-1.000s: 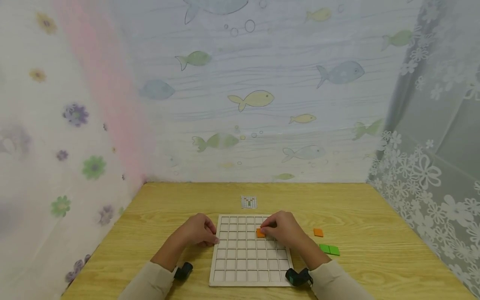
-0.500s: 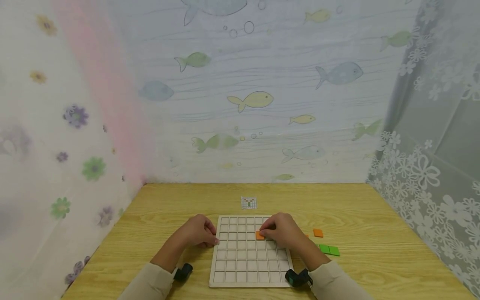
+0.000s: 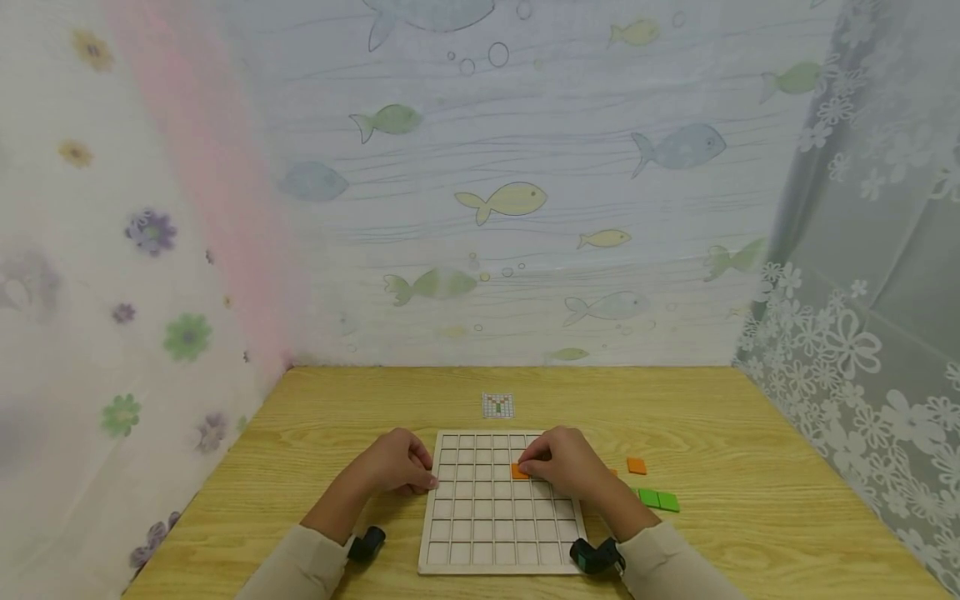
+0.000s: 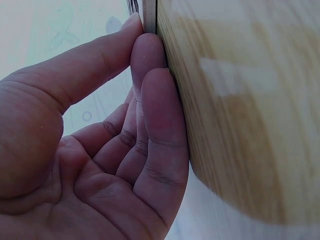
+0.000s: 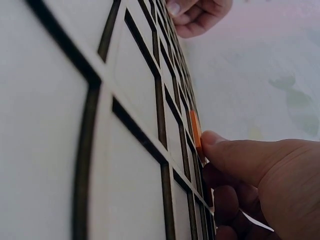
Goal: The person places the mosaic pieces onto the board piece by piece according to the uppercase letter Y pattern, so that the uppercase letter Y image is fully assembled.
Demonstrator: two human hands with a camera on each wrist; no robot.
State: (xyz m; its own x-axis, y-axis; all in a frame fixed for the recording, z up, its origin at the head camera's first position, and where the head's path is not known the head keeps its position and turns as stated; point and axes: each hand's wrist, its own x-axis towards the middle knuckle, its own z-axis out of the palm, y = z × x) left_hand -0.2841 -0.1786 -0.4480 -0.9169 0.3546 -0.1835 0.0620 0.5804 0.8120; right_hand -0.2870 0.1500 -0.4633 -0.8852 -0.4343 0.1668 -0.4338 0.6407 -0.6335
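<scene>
In the head view a pale wooden grid board point(image 3: 483, 508) lies on the table in front of the person. My right hand point(image 3: 566, 463) is over its upper right part, thumb and fingertips pinching an orange square tile point(image 3: 519, 472) at a grid cell. The right wrist view shows that tile point(image 5: 195, 132) tilted against the grid, its lower end at the thumb; whether it is fully seated I cannot tell. At the board's left side, my left hand point(image 3: 399, 463) pinches the edge point(image 4: 149, 17) between thumb and index finger, the other fingers curled below.
Right of the board lie a loose orange tile point(image 3: 636, 466) and two green tiles point(image 3: 658, 499) side by side. A sliver of another orange piece point(image 3: 613, 472) shows behind the right wrist. A small printed grid card point(image 3: 498, 406) lies beyond the board.
The right hand and its orange tile have shifted very slightly left and nearer to the person. A sliver of orange has come into sight behind the right wrist. The left hand stays put.
</scene>
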